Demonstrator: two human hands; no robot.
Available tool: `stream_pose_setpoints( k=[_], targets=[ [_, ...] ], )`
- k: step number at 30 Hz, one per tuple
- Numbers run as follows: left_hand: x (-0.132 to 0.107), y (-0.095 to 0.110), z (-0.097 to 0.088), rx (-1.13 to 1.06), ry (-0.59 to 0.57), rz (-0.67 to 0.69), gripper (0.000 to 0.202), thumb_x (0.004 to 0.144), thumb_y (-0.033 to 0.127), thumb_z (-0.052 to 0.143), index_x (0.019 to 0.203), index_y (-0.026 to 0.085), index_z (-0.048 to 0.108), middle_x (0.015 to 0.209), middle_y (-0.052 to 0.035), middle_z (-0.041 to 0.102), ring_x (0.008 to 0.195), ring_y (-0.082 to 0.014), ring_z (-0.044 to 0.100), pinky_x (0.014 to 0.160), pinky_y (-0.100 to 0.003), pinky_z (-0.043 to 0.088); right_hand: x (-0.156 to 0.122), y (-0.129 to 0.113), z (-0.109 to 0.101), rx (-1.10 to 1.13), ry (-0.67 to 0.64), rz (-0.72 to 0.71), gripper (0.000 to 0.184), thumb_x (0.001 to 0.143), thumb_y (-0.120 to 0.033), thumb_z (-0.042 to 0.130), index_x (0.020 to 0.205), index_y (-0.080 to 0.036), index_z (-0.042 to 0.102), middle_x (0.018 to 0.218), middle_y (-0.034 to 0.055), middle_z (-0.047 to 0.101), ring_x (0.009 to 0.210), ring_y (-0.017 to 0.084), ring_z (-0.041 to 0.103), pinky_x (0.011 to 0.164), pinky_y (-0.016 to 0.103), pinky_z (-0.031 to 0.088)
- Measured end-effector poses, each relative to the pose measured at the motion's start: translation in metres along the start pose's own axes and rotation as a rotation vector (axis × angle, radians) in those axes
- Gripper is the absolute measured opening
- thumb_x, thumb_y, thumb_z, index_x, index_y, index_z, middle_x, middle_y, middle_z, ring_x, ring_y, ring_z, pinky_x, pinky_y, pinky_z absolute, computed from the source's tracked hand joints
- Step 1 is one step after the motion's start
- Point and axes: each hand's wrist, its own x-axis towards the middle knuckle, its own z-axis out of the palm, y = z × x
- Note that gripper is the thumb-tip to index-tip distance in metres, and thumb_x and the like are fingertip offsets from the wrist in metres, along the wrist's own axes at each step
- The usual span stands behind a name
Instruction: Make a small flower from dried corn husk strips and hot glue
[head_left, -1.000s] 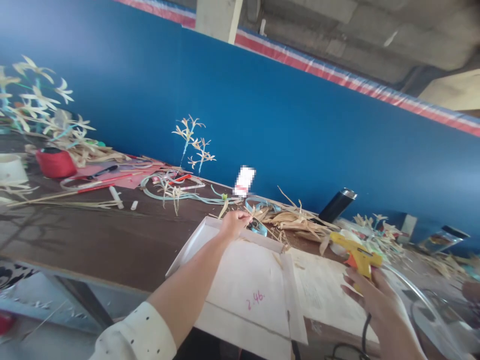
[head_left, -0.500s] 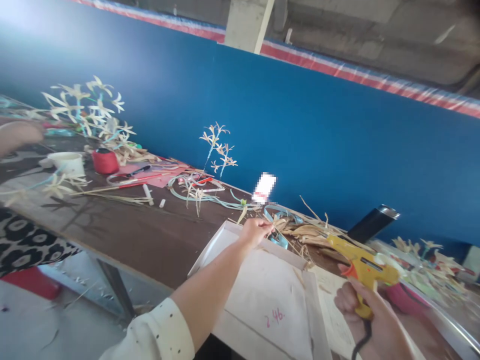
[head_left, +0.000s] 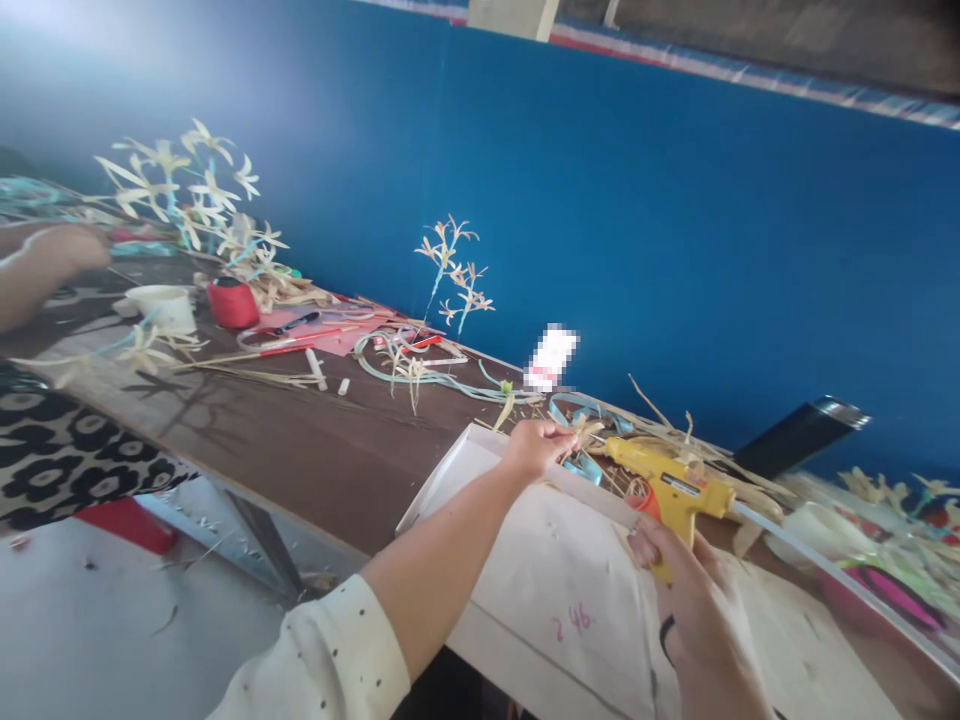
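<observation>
My left hand (head_left: 538, 448) is closed in a pinch on a small pale husk flower (head_left: 589, 432), held above the far edge of a white box lid (head_left: 525, 560). Its thin petals show just past my fingertips. My right hand (head_left: 694, 590) is wrapped around the grip of a yellow hot glue gun (head_left: 667, 482) with an orange trigger. The nozzle points left and comes up close to the flower; whether they touch I cannot tell. A long clear glue stick (head_left: 840, 580) sticks out of the gun's back end.
Dried husk strips and blue ribbon (head_left: 585, 468) lie behind the lid. A black flask (head_left: 802, 438) leans at the right near a blue wall. Finished flower sprigs (head_left: 180, 185), a white cup (head_left: 161, 308) and red thread (head_left: 232, 302) sit left. Another person's hand (head_left: 60, 262) is at far left.
My right hand has brought the glue gun left and turned its nozzle up to the flower in my left hand. The view has tilted down slightly.
</observation>
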Motion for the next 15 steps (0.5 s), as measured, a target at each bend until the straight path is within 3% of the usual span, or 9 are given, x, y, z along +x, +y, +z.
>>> stream_pose_setpoints(
  k=[8, 15],
  targets=[
    [-0.007, 0.011, 0.0, 0.056, 0.01, -0.019, 0.029, 0.072, 0.039, 0.059, 0.085, 0.015, 0.071, 0.074, -0.0018, 0.067, 0.057, -0.0082, 0.051, 0.059, -0.022, 0.044, -0.004, 0.003, 0.012, -0.137, 0.07, -0.018, 0.043, 0.065, -0.054, 0.068, 0.081, -0.015, 0.062, 0.053, -0.0033, 0.043, 0.051, 0.012, 0.04, 0.05, 0.027, 0.034],
    [-0.006, 0.009, -0.001, 0.067, 0.004, -0.016, 0.029, 0.073, 0.038, 0.058, 0.087, 0.016, 0.071, 0.083, -0.0027, 0.07, 0.06, -0.0093, 0.054, 0.06, -0.023, 0.045, -0.005, -0.001, 0.015, -0.174, 0.096, -0.021, 0.041, 0.065, -0.057, 0.067, 0.072, -0.017, 0.057, 0.051, -0.0034, 0.043, 0.051, 0.013, 0.042, 0.051, 0.027, 0.033]
  ],
)
